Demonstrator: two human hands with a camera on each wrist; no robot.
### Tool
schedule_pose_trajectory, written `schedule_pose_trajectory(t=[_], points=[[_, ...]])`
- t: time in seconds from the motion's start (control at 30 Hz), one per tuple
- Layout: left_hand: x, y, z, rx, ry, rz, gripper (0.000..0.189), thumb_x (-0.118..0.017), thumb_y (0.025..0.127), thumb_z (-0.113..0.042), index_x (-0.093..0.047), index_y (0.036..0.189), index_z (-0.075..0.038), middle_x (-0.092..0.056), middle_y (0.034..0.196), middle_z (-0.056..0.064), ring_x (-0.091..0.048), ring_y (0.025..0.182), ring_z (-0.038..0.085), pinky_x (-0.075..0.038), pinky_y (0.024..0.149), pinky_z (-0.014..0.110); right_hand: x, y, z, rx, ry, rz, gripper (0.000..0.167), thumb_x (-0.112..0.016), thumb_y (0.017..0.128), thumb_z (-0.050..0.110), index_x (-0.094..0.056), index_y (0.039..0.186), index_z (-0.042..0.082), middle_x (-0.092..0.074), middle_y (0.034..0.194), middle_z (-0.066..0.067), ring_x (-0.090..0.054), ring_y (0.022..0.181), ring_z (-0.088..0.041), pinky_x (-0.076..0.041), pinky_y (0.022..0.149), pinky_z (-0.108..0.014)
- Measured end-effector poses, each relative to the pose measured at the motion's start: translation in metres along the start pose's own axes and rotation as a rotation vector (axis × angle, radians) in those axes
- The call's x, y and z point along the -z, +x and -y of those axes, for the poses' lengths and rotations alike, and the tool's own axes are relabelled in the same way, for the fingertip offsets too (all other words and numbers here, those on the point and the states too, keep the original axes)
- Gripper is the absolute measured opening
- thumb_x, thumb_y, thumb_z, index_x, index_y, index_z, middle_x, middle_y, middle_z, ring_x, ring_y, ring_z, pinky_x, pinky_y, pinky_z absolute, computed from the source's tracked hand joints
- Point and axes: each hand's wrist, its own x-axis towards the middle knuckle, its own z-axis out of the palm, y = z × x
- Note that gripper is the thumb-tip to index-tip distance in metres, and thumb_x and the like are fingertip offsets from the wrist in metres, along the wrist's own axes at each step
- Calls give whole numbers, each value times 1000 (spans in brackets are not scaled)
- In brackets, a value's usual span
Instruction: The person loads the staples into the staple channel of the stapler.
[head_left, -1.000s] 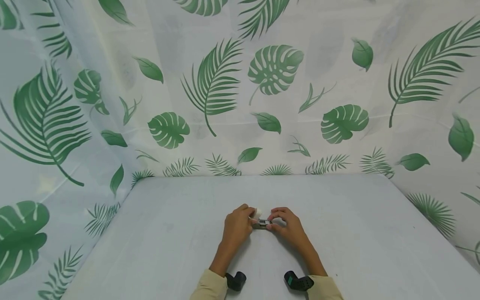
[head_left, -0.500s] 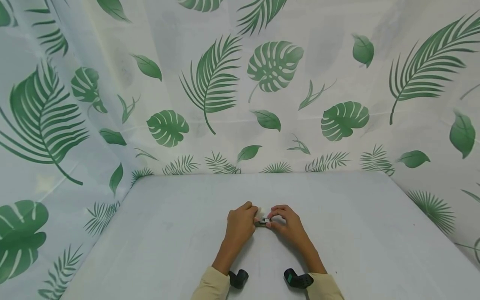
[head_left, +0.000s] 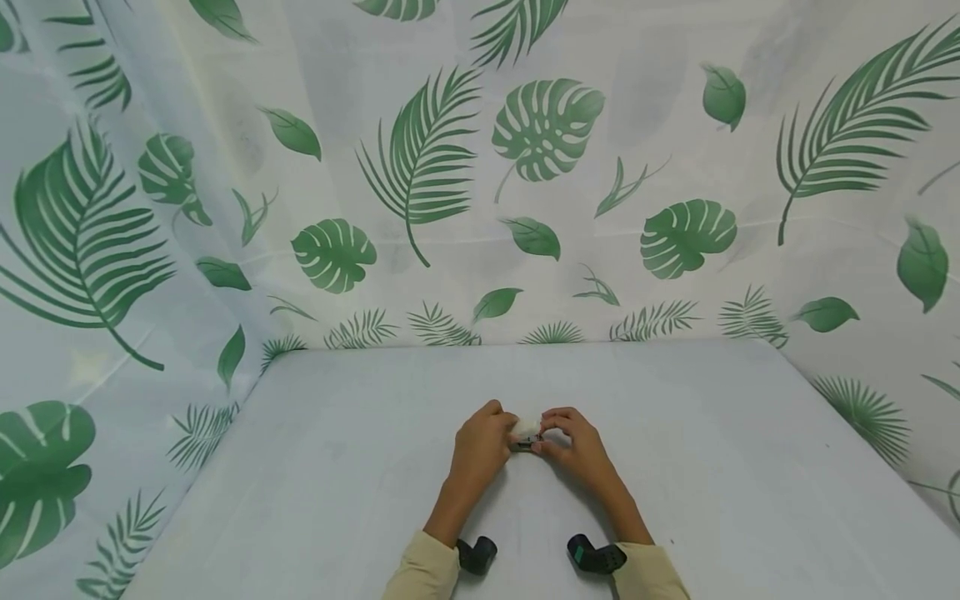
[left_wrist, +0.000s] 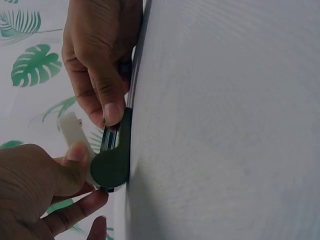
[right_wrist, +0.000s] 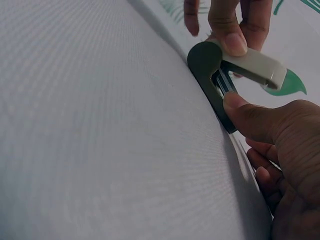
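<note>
A small stapler [right_wrist: 205, 62] with a dark green base and a white top arm [left_wrist: 75, 132] stands on the white table, its arm swung up from the base. Inside the base a metal staple channel [left_wrist: 111, 137] shows. My left hand [head_left: 482, 442] pinches the hinge end, its thumb on the white arm. At the other end, my right hand [head_left: 576, 446] grips the front of the base, with the thumb [right_wrist: 240, 112] pressing at the channel. Whether staples lie in the channel cannot be made out.
The white-covered table [head_left: 337, 467] spreads around both hands. Behind and beside it hangs a white cloth with green leaves [head_left: 547, 133]. A black wrist camera [head_left: 477, 556] sits on the left wrist, and another black camera [head_left: 596, 557] on the right.
The stapler's white arm has swung to the right, over the metal channel, and more of it shows between the hands. My left hand has shifted slightly right; the right hand keeps its hold.
</note>
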Motion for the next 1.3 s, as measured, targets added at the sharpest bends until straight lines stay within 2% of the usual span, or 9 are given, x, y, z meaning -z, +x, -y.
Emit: schedule_pose_trajectory(t=[0.17,0.33,0.47,0.57,0.63,0.87,1.13,1.3], points=[[-6,1,10,122,-294,82,24,-77,83,-22,-76,105,-10,-60,92,1,-54,76,9,-45,64,22,0,1,0,2,12,11,22,-83,75,9,-70,92,5,-64,116,-14,-60,112,-34,-49,91,-56],[-13,-4,27,141,-564,114,30,-75,86,-21,-71,114,-11,-66,103,9,-64,94,21,-51,82,35,3,1,1,1,16,47,24,-80,80,15,-70,100,6,-62,121,-13,-58,118,-34,-47,95,-57],[-11,-5,35,169,-682,132,27,-73,88,-21,-70,113,-11,-67,109,9,-65,102,25,-51,87,37,6,2,4,-68,62,77,29,-69,92,27,-68,113,8,-61,128,-13,-54,125,-34,-43,100,-57],[-10,-5,37,176,-692,141,25,-74,88,-21,-71,109,-9,-69,108,10,-66,101,25,-52,85,34,5,3,5,-133,101,72,30,-62,96,32,-68,115,9,-61,129,-13,-53,126,-33,-41,103,-55],[-9,-5,37,171,-689,144,24,-74,88,-20,-71,108,-8,-69,107,10,-66,100,25,-53,83,32,4,3,5,-145,118,57,30,-62,96,31,-68,114,7,-62,127,-13,-54,125,-33,-42,103,-55],[-9,-4,39,169,-689,148,23,-75,87,-20,-73,107,-9,-72,102,8,-68,92,20,-52,79,28,6,3,8,-135,173,24,23,-67,93,25,-71,109,8,-66,123,-12,-56,122,-32,-43,98,-52],[-11,-3,38,180,-708,140,20,-76,85,-17,-74,103,-8,-74,97,8,-68,86,17,-51,76,25,6,3,7,-146,205,31,15,-70,91,20,-72,103,12,-66,122,-11,-56,119,-29,-42,92,-40],[-11,-3,37,186,-708,138,20,-77,84,-17,-74,103,-9,-75,97,8,-68,85,16,-51,76,24,6,4,6,-125,202,28,11,-70,90,17,-72,100,12,-67,120,-12,-57,116,-29,-41,87,-36]])
